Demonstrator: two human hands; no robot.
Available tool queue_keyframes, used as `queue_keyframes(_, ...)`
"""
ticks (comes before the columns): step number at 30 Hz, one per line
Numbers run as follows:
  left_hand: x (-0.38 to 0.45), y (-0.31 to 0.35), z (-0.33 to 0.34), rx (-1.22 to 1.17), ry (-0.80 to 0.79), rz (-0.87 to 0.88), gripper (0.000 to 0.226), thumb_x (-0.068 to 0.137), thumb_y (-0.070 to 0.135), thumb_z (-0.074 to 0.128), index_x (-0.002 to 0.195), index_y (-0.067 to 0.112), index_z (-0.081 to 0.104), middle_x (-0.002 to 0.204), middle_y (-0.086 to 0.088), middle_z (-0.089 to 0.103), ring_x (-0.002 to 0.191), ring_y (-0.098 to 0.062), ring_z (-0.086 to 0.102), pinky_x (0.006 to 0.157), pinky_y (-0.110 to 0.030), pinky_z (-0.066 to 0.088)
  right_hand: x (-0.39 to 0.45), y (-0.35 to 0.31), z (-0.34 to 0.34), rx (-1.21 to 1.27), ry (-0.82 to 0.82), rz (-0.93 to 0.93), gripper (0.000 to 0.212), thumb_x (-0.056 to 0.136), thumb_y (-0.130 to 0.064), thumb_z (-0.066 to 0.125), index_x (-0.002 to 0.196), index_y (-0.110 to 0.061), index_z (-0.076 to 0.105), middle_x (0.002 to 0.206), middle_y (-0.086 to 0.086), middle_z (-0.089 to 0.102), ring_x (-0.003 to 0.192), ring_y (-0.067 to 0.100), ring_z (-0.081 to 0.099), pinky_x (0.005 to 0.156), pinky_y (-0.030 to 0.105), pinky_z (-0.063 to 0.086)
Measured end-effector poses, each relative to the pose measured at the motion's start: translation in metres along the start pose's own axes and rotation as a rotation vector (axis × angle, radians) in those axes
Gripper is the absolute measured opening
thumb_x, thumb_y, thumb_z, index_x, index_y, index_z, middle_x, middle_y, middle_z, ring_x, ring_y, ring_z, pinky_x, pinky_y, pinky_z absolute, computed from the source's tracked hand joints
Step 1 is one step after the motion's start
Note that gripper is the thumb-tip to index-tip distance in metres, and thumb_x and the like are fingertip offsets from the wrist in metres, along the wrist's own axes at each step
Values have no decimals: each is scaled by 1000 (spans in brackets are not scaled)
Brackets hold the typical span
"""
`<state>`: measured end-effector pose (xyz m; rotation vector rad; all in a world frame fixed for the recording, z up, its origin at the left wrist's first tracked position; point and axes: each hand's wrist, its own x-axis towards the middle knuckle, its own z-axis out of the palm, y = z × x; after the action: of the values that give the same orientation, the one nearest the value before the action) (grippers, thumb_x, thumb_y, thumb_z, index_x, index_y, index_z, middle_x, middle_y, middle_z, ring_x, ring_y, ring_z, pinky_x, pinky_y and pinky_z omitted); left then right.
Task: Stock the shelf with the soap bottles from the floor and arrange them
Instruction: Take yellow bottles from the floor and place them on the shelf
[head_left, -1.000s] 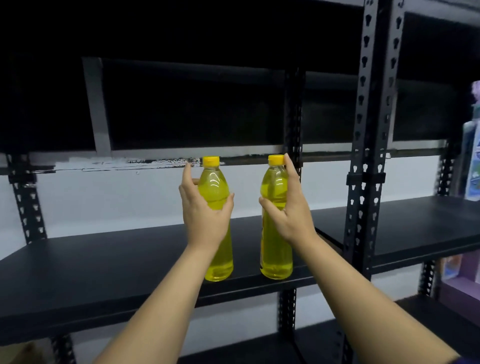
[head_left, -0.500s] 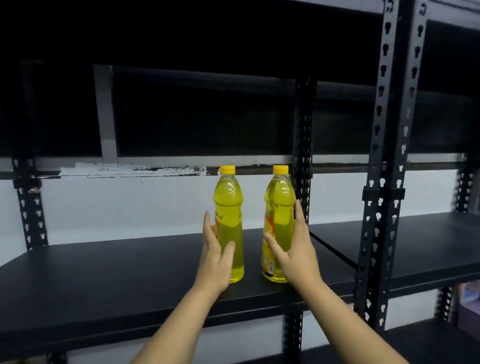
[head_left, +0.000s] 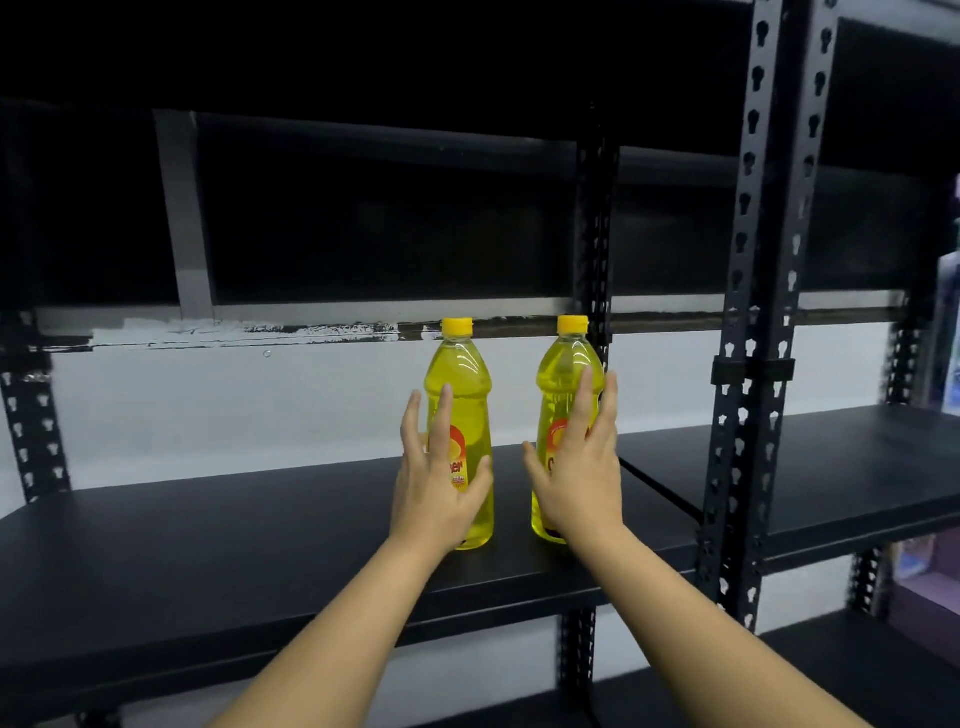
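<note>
Two yellow soap bottles are seen standing upright, near each other but apart, on the black shelf (head_left: 208, 551), close to a perforated upright post (head_left: 595, 260). The left bottle (head_left: 462, 384) is fronted by the left hand (head_left: 436, 488), the right bottle (head_left: 563, 374) by the right hand (head_left: 579, 483). Both hands are held with fingers straight and spread; whether the bottles are touched cannot be told.
</note>
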<state>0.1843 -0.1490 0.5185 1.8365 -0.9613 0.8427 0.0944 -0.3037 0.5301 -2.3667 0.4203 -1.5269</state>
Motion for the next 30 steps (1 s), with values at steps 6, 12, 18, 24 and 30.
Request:
queue_keyframes(6,20,-10,34,252,23,83,100,91,52,66,160,49,-7,153,-20,24,132,-39,43,97,-48,54,18,25,26,-19,-9,4,105,99,-38,60,165,-22,-20,173,6,-22,133,42,48,75,46,57)
queue_keyframes(12,48,-32,76,362,19,62,98,94,54,62,161,45,-9,153,-22,24,123,-40,49,91,-50,56,46,55,59,-5,-76,-41,102,103,-39,54,162,-27,-27,172,8,-25,135,46,45,87,51,57)
queue_keyframes(18,75,-60,110,403,21,42,99,94,53,62,161,44,-11,153,-22,23,123,-40,48,95,-50,55,76,89,90,-6,-81,-58,100,104,-41,52,159,-31,-30,172,8,-23,124,48,53,87,54,53)
queue_keyframes(24,97,-81,146,422,45,53,92,96,56,58,164,37,-2,157,-22,19,127,-42,46,98,-51,52,101,112,123,-47,-93,-46,99,105,-47,49,156,-34,-35,171,7,-29,116,41,54,83,51,54)
queue_keyframes(30,93,-91,162,432,20,98,85,103,49,47,165,21,-3,170,-19,-11,139,-43,37,105,-52,47,102,129,139,-93,-100,-75,86,108,-53,36,160,-28,-28,172,6,-28,113,35,56,79,47,56)
